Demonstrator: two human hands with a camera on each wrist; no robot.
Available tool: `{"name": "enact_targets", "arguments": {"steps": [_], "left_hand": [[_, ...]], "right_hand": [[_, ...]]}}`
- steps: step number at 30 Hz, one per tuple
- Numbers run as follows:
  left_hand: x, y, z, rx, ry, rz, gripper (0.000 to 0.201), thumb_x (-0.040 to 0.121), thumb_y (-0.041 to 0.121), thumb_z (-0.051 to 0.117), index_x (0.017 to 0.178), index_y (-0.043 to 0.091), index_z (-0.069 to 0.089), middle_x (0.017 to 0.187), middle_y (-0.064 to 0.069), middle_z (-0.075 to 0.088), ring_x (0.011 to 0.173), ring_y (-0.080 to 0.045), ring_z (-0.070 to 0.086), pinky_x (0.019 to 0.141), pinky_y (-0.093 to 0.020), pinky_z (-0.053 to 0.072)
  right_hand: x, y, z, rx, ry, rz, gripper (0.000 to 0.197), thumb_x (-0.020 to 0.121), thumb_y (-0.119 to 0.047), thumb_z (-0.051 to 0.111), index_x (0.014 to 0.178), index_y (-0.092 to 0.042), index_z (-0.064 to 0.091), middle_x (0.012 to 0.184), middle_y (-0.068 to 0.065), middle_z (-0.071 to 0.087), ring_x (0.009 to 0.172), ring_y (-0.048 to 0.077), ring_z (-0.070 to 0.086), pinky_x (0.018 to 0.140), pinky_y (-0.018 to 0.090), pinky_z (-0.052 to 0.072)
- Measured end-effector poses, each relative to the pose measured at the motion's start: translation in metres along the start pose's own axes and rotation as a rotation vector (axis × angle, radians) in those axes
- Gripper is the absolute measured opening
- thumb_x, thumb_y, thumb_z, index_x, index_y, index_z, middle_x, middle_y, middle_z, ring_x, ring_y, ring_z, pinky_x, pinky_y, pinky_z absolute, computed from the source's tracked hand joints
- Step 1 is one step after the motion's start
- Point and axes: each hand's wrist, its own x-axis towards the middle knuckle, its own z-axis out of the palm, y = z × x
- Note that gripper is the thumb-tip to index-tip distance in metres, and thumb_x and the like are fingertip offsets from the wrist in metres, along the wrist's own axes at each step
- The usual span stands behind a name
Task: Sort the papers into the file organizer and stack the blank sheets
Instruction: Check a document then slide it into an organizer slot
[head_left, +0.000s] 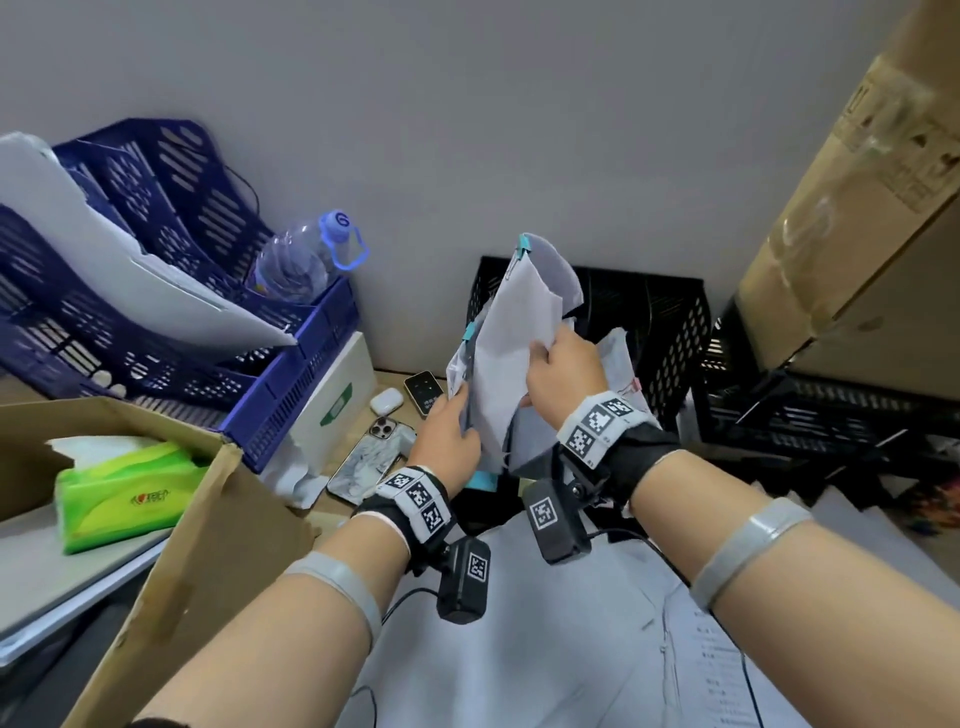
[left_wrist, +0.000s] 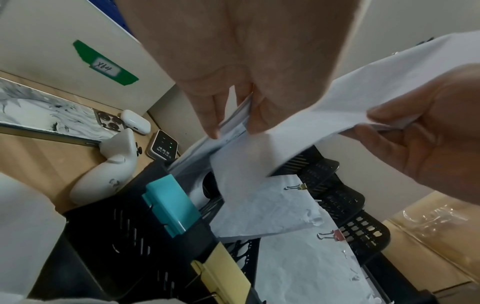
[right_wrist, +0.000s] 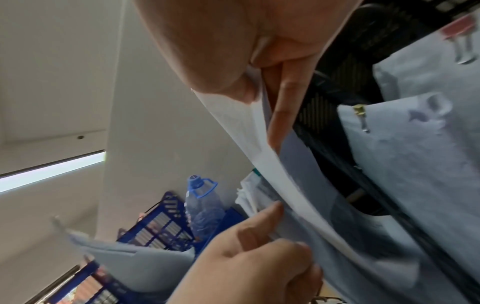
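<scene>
Here, a bundle of white papers (head_left: 511, 353) is held upright above the black perforated file organizer (head_left: 670, 332), pinched by the left hand (head_left: 447, 434) at its lower edge and by the right hand (head_left: 566, 364) higher up. Only the left wrist view shows crumpled sheets (left_wrist: 298, 257) inside the organizer, fastened with small metal binder clips (left_wrist: 331, 235), and teal (left_wrist: 168, 203) and yellow (left_wrist: 223, 273) plastic tabs on its front wall.

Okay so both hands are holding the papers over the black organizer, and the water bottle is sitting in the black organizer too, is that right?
Not quite. Both the left hand and right hand do hold the papers over the black organizer, but the head view shows the water bottle in the blue organizer.
</scene>
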Motion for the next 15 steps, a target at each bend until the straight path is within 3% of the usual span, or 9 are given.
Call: {"name": "enact_targets", "arguments": {"steps": [3,5,8,10,12,13,15], "left_hand": [[0.0,-0.002,-0.002,-0.026,0.021,0.008,0.065,0.092,0.002,0.046,0.152,0.022,0.033,0.152,-0.004,0.039,0.138,-0.021,0.042,0.105,-0.017,0.028],[0.0,-0.005,-0.003,-0.035,0.024,0.029,0.066,0.091,0.002,0.047,0.152,0.024,0.034,0.153,-0.003,0.038,0.139,-0.021,0.041,0.107,-0.018,0.029],[-0.002,-0.003,-0.003,-0.034,0.01,0.008,0.069,0.09,0.002,0.047,0.153,0.027,0.031,0.15,-0.006,0.04,0.137,-0.024,0.042,0.108,-0.021,0.031],[-0.002,-0.001,-0.002,-0.028,-0.01,-0.003,0.068,0.091,0.002,0.047,0.153,0.025,0.029,0.149,-0.007,0.039,0.137,-0.025,0.042,0.103,-0.019,0.027],[-0.003,0.002,0.0,-0.03,-0.018,0.008,0.069,0.091,0.001,0.047,0.153,0.026,0.029,0.15,-0.006,0.039,0.136,-0.023,0.042,0.1,-0.017,0.027],[-0.003,0.003,0.001,-0.029,-0.023,0.014,0.069,0.091,0.001,0.046,0.153,0.026,0.029,0.149,-0.006,0.04,0.134,-0.022,0.043,0.098,-0.017,0.028],[-0.003,0.003,0.002,-0.022,-0.036,0.016,0.07,0.092,0.0,0.047,0.154,0.027,0.028,0.147,-0.006,0.041,0.134,-0.022,0.044,0.097,-0.014,0.027]], "right_hand": [[0.001,-0.003,0.008,0.061,0.079,-0.051,0.028,0.097,-0.02,0.041,0.117,-0.005,0.054,0.07,0.007,0.061,0.082,0.036,0.068,0.083,0.045,0.056],[0.001,-0.001,0.013,0.068,0.106,-0.061,0.029,0.096,-0.022,0.043,0.107,-0.001,0.059,0.064,0.004,0.06,0.078,0.034,0.065,0.079,0.039,0.054],[-0.008,0.011,0.022,-0.084,-0.011,0.042,0.023,0.096,-0.015,0.043,0.099,0.001,0.059,0.084,0.024,0.068,0.083,0.038,0.064,0.071,0.033,0.049],[-0.016,0.025,0.032,-0.175,-0.126,0.131,0.012,0.094,-0.01,0.041,0.089,-0.007,0.051,0.097,0.025,0.068,0.091,0.039,0.064,0.072,0.033,0.047],[-0.018,0.035,0.041,-0.161,-0.146,0.189,0.016,0.093,-0.01,0.04,0.078,-0.01,0.044,0.097,0.026,0.07,0.092,0.04,0.067,0.078,0.04,0.055],[-0.016,0.039,0.045,-0.148,-0.125,0.194,0.017,0.094,-0.01,0.039,0.078,-0.01,0.046,0.095,0.026,0.071,0.091,0.041,0.068,0.079,0.042,0.056],[-0.012,0.04,0.052,-0.146,-0.137,0.195,0.017,0.094,-0.01,0.04,0.094,-0.004,0.055,0.094,0.024,0.071,0.09,0.039,0.068,0.077,0.038,0.055]]}}
